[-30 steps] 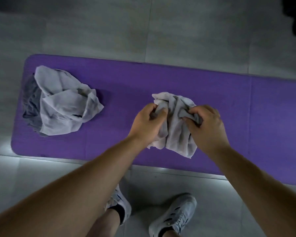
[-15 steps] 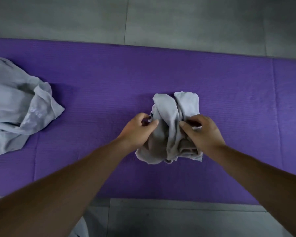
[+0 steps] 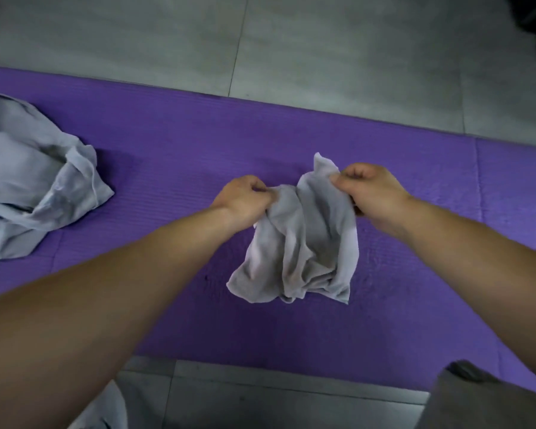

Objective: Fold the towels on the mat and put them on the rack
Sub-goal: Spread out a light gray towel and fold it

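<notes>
Nearest you, at 6 o'clock, the front edge of the mat (image 3: 198,329) meets the floor (image 3: 291,404). Just past it, a little toward 3 o'clock from centre, the towel (image 3: 304,243) hangs bunched between your hands, its lower folds down by the mat; whether they rest on it I cannot tell. Your left hand (image 3: 245,201) pinches the top edge on the towel's 10 o'clock side, fingers curled tight on the cloth. Your right hand (image 3: 372,193) pinches a corner at its 1 o'clock, and the tip of that corner pokes up above your knuckles. No crease has been made, so I judge you are at the very start: you have found two grip points and are opening the cloth out. Ahead of you are spreading it flat, folding it, and carrying it to the rack, which is nowhere in view. Farther off at 9 o'clock, well apart from your hands, a crumpled heap (image 3: 28,193) lies on the mat, cut off by the frame; how many towels it holds I cannot tell, but none looks folded. Beyond, at 12 o'clock, there is only grey floor.
</notes>
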`<state>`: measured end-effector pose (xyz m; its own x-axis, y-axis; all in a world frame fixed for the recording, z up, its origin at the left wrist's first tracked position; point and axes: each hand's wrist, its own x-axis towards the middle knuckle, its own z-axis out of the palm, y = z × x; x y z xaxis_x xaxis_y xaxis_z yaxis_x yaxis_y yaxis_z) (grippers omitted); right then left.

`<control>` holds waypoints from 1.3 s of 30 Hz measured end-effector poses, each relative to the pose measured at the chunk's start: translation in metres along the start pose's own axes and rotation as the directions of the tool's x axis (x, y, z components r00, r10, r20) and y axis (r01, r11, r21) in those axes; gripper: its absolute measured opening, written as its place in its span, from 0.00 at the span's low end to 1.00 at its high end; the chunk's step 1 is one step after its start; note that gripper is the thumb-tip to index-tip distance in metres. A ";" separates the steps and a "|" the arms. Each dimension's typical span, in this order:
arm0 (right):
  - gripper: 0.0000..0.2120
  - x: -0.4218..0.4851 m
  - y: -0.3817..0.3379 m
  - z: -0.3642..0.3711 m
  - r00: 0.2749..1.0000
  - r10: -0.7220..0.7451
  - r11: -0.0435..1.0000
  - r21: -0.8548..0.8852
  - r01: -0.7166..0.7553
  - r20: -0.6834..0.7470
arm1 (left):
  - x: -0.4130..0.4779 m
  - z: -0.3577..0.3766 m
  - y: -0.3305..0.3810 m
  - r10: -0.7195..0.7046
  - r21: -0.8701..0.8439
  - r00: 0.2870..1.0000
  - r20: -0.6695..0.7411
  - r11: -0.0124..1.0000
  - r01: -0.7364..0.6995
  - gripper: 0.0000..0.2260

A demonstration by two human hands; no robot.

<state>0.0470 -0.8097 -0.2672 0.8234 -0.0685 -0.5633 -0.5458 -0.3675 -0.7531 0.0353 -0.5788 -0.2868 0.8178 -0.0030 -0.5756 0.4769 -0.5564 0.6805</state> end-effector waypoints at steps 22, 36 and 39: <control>0.21 -0.078 -0.109 0.002 0.874 -0.464 0.886 0.108 0.452 0.147 | -0.077 -0.071 0.063 0.271 -0.567 0.923 0.272 0.820 -0.074 0.22; 0.08 -0.088 -0.124 0.023 0.832 -0.553 0.833 -0.007 0.553 -0.041 | -0.102 -0.090 0.053 0.214 -0.282 0.965 0.150 0.945 -0.166 0.10; 0.07 -0.090 -0.126 0.016 0.821 -0.561 0.828 -0.058 0.558 -0.108 | -0.105 -0.084 0.047 0.162 -0.398 0.952 0.261 0.916 -0.047 0.07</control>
<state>0.0391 -0.7426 -0.1264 0.9988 0.0494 -0.0032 0.0166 -0.3963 -0.9180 -0.0007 -0.5350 -0.1561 0.7717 -0.3097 -0.5555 0.5265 -0.1788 0.8312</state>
